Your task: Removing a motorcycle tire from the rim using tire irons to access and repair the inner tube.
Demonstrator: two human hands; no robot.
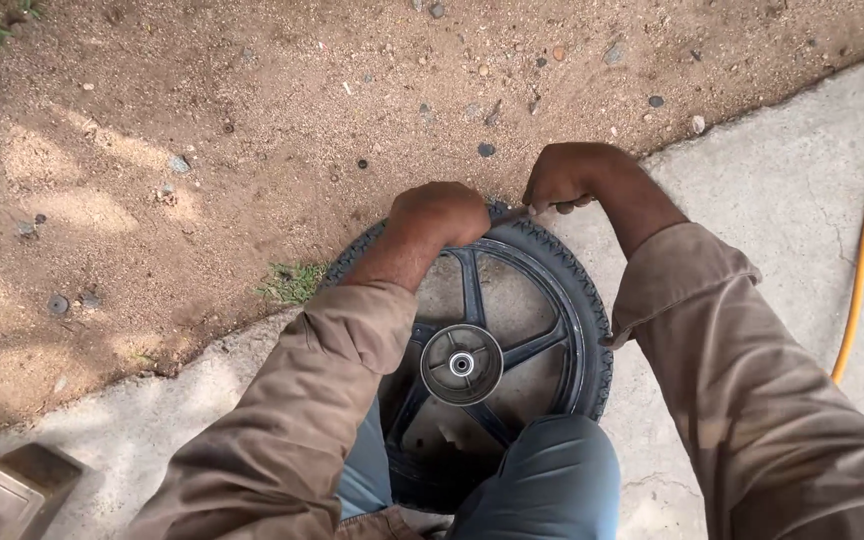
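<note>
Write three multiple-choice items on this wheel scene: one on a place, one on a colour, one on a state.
1. The hose lies where?
A. on the concrete at right
B. across the dirt at left
C. over the wheel

2. The hose is
A. green
B. yellow
C. black

3. The wheel is
A. upright
B. hanging
C. flat on the ground

Answers: 1 A, it runs along the right edge. 2 B, plainly yellow. 3 C, its hub faces up, with left hand and right hand at the tyre's far edge.
</note>
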